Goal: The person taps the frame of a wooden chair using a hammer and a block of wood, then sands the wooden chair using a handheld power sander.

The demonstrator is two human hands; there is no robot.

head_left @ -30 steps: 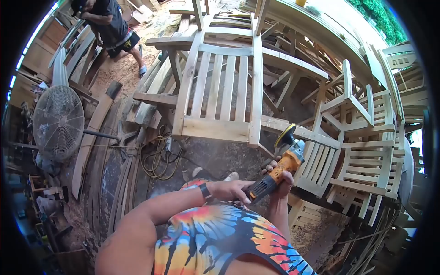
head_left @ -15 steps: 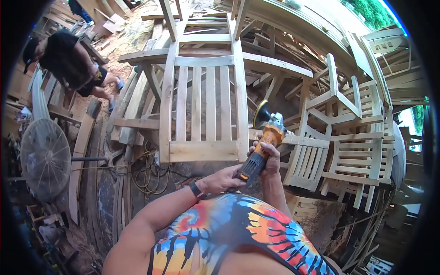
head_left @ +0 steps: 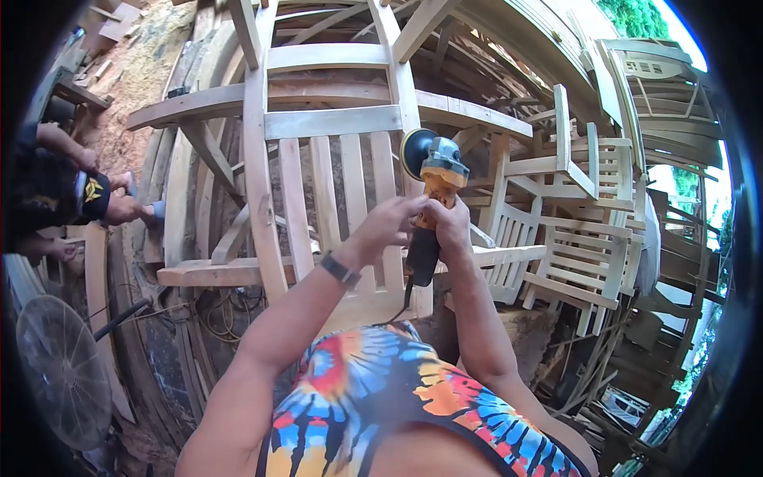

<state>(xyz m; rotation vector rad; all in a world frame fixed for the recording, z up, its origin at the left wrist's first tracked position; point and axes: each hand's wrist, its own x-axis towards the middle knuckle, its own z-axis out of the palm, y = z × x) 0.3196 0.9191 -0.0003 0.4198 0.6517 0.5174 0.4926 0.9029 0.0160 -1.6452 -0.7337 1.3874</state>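
Right hand (head_left: 451,230) clamped round angle sander (head_left: 443,176); left hand (head_left: 388,228) meets it, grip indeterminable. Sander over slatted chair's (head_left: 334,122) right edge; gap rightward, before stacked chairs (head_left: 584,258).

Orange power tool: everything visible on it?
The orange power tool has scuffed, plastic-looking casing, a grey metal-looking head, a black rear end and a dark cable trailing from it. A dark round disc with a yellowish rim sits left of the head. The head points away from the wearer, over the slatted wooden chair. The right hand grips the body; left hand contact is unclear. Running or not: can't tell.
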